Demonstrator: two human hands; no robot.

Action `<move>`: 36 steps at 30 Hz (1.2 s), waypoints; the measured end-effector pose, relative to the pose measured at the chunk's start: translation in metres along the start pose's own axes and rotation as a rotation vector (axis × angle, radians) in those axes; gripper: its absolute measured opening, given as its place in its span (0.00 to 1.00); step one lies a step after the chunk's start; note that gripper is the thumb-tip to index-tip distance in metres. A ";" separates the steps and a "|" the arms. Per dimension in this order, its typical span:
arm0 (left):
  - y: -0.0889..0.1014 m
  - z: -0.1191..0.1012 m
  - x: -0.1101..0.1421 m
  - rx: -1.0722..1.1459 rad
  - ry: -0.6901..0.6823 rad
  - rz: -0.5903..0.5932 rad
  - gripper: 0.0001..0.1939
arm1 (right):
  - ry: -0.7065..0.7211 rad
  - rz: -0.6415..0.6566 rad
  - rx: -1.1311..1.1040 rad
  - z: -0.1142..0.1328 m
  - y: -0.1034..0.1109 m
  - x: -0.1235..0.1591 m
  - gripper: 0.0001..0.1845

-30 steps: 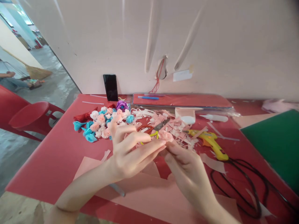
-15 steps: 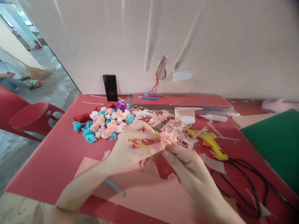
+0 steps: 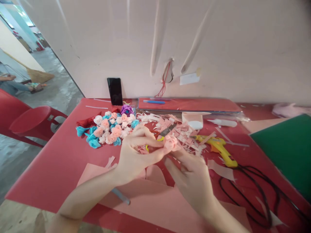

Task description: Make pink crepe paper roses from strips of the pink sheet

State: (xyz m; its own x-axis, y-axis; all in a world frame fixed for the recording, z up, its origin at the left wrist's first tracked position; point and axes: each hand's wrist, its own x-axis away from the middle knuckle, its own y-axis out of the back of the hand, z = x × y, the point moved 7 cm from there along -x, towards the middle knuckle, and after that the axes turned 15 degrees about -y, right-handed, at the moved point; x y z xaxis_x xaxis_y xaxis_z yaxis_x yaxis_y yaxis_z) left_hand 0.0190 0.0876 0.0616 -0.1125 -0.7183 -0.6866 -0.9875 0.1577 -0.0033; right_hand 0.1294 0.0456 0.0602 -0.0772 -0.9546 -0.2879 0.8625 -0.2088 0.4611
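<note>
A small pink paper rose is held up over the middle of the table, its layered petals facing up. My left hand pinches it from the left between thumb and fingers. From the right, my right hand has its fingers bent against the rose's side and base, with the thumb lower and slightly off it. Behind the rose lie scissors with yellow handles, partly covered by my left hand. Under both hands spreads a sheet of pink paper with a pale marker on it.
Finished paper flowers are heaped at the left, near a leaning phone. Paper scraps cover the centre. A yellow glue gun with a looping black cable lies right, beside a green board. A wall rises behind.
The rose has turned so its face shows more and has shifted slightly left. My right thumb has come away from its base and dropped lower. My left hand still pinches it.
</note>
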 end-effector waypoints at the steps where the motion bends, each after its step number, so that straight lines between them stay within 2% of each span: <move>1: -0.001 -0.001 0.001 -0.016 -0.028 -0.004 0.07 | 0.002 -0.021 0.024 0.001 0.000 0.000 0.11; 4: -0.002 -0.002 0.003 -0.032 -0.056 -0.002 0.06 | 0.004 -0.056 0.041 0.002 0.001 0.000 0.14; 8: -0.003 -0.003 -0.001 -0.039 -0.083 0.086 0.04 | -0.056 0.050 -0.050 -0.004 0.002 -0.001 0.13; 10: 0.002 -0.011 -0.005 -0.131 -0.202 0.111 0.06 | -0.110 0.120 -0.117 -0.008 0.003 -0.002 0.14; 13: 0.009 -0.033 -0.009 -0.380 -0.489 0.124 0.05 | -0.189 0.231 -0.224 -0.010 0.003 -0.003 0.16; 15: 0.008 -0.046 -0.008 -0.520 -0.664 0.156 0.06 | -0.232 0.334 -0.293 -0.010 0.000 -0.003 0.17; 17: 0.005 -0.052 -0.005 -0.579 -0.748 0.189 0.06 | -0.274 0.437 -0.365 -0.010 -0.006 -0.001 0.18; 22: 0.004 -0.053 -0.005 -0.557 -0.707 0.191 0.07 | -0.323 0.595 -0.508 -0.012 -0.012 0.002 0.15; 26: 0.008 -0.049 -0.009 -0.461 -0.605 0.201 0.04 | -0.267 0.715 -0.568 -0.011 -0.016 0.000 0.15; 31: 0.008 -0.053 -0.007 -0.433 -0.625 0.210 0.03 | -0.142 0.904 -0.691 -0.008 -0.021 -0.001 0.22; 33: 0.008 -0.053 -0.005 -0.421 -0.625 0.220 0.04 | -0.167 0.940 -0.720 -0.011 -0.023 -0.001 0.21; 36: 0.008 -0.053 -0.005 -0.416 -0.606 0.225 0.04 | -0.285 1.009 -0.794 -0.016 -0.028 0.001 0.18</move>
State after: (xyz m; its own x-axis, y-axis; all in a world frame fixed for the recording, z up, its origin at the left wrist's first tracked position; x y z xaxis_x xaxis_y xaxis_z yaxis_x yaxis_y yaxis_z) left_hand 0.0062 0.0564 0.1030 -0.3534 -0.1831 -0.9174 -0.9219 -0.0979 0.3748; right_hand 0.1128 0.0534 0.0338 0.7524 -0.6473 0.1219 0.6521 0.7058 -0.2767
